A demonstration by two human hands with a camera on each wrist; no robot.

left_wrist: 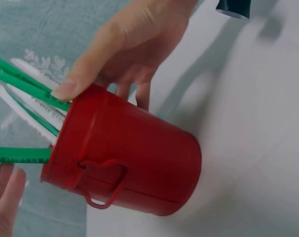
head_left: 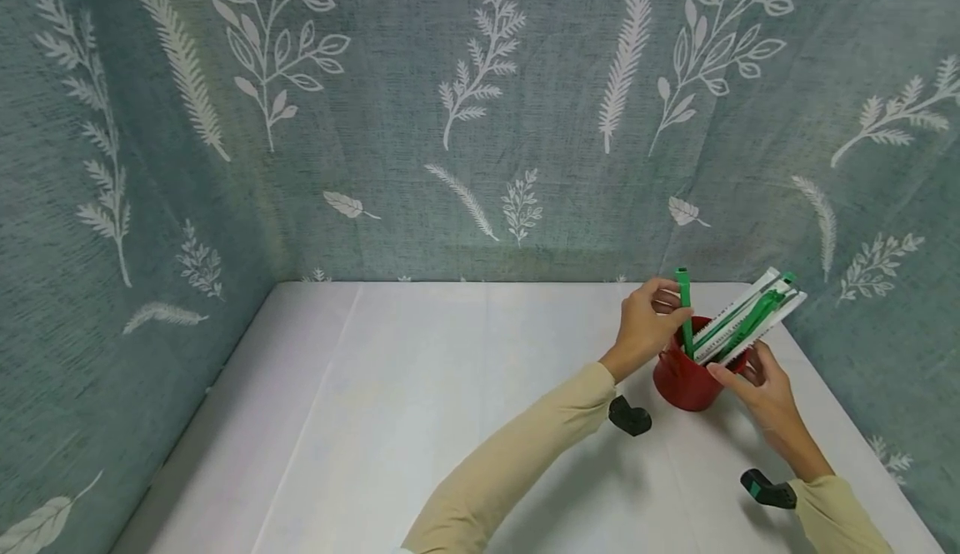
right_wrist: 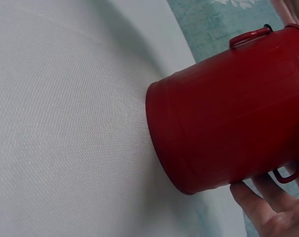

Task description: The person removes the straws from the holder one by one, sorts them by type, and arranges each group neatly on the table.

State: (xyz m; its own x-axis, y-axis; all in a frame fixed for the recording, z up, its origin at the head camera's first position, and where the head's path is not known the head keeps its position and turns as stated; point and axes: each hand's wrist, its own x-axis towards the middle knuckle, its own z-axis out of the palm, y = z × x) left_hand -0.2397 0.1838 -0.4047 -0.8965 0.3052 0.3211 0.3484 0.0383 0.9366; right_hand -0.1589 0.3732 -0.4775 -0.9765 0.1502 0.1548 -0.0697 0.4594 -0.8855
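Note:
A small red metal bucket (head_left: pixel 692 383) with side handles stands at the table's right side. Several slim green and white wrapped sticks (head_left: pixel 746 321) lean out of its mouth to the right. My left hand (head_left: pixel 647 325) pinches an upright green stick (head_left: pixel 685 308) by its upper part, its lower end inside the bucket. Gripping the bucket from the right is my right hand (head_left: pixel 768 400). In the left wrist view, the right thumb (left_wrist: pixel 73 86) lies over the rim, against the sticks. The right wrist view shows the right fingers (right_wrist: pixel 268 205) at the bucket's side.
A white cloth covers the table (head_left: pixel 420 387). Behind it and along both sides hangs a green-grey curtain (head_left: pixel 390 121) with white leaf prints. Black wrist devices (head_left: pixel 630 417) sit by both sleeves, close above the table.

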